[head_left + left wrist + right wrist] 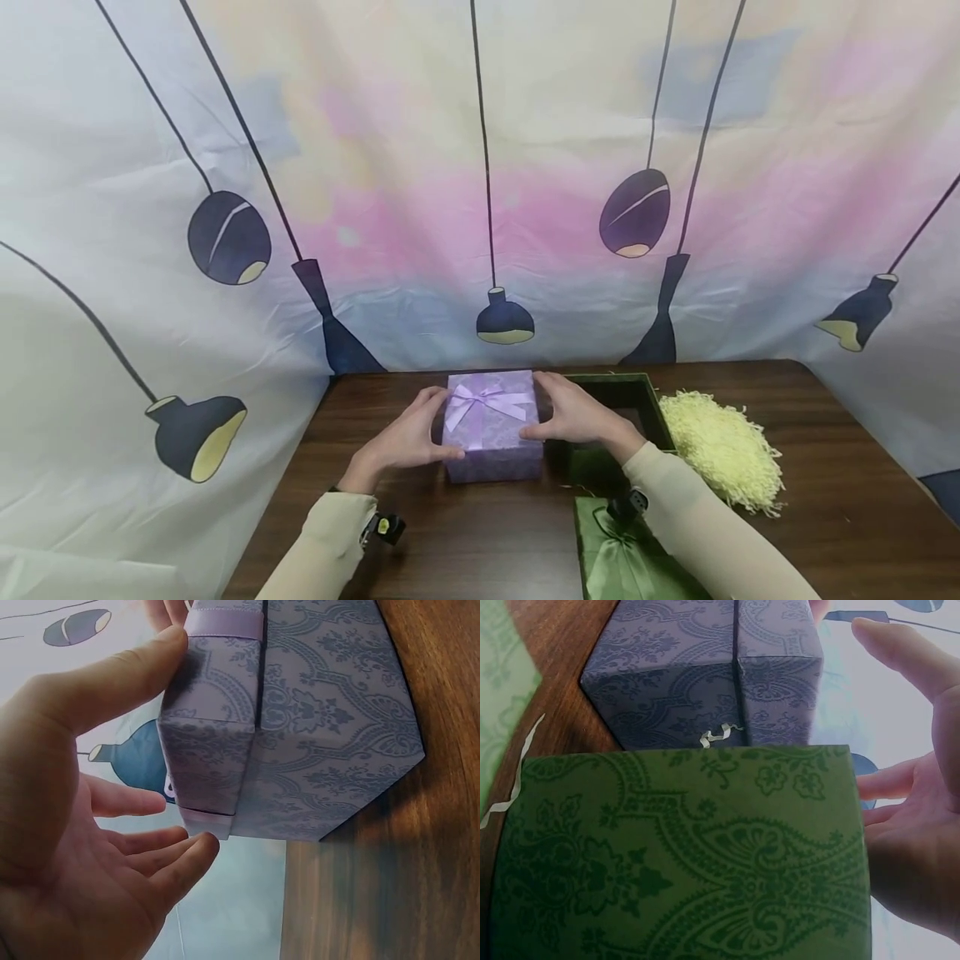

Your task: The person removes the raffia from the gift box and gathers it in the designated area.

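Note:
A purple patterned gift box [495,464] with its lid on stands near the table's back edge; a lilac ribbon bow [480,400] crosses the lid. My left hand [405,433] is at the left side of the lid, thumb at the front corner and fingers spread along the side. In the left wrist view its thumb [142,667] overlaps the lid's edge. My right hand [577,410] reaches over the green open box [652,408] to the purple lid's right side. Its thumb [900,652] stands out from the lid in the right wrist view; the green box hides part of the fingers.
Pale yellow shredded paper [723,450] lies heaped right of the green box. A green lid [622,554] with a satin bow lies in front of it, partly under my right forearm. Behind the brown wooden table [480,542] hangs a lamp-printed cloth [420,208].

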The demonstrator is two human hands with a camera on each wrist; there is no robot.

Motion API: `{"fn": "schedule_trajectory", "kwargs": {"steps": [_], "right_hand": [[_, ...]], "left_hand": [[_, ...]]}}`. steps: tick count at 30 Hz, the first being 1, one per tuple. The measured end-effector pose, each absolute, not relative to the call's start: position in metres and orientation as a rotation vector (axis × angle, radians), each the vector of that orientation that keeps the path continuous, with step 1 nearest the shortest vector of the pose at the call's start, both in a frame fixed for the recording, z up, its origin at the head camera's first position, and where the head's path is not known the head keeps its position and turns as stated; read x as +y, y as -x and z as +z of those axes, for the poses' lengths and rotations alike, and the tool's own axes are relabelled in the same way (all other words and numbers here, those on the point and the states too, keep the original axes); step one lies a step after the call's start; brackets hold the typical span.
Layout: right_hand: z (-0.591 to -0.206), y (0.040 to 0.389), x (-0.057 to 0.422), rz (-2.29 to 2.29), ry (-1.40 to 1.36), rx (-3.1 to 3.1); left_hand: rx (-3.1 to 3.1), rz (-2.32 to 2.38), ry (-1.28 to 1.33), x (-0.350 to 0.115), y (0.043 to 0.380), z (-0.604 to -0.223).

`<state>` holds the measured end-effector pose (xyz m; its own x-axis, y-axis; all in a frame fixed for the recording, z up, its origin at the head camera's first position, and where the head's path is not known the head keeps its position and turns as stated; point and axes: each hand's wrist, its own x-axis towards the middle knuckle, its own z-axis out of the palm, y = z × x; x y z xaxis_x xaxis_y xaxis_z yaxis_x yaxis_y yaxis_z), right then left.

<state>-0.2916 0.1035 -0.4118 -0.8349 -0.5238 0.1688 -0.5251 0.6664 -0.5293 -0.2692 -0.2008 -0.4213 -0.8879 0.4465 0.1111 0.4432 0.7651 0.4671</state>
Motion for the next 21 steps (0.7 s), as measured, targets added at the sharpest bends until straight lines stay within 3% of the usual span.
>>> {"fn": "schedule_trajectory", "kwargs": {"steps": [21], "right_hand": [[-0.4143,0.2935,0.0958,0.944,-0.975,-2.890]], "left_hand": [[2.903,0.817,-0.670,-0.2038,0.2670,-0.4275]]}}
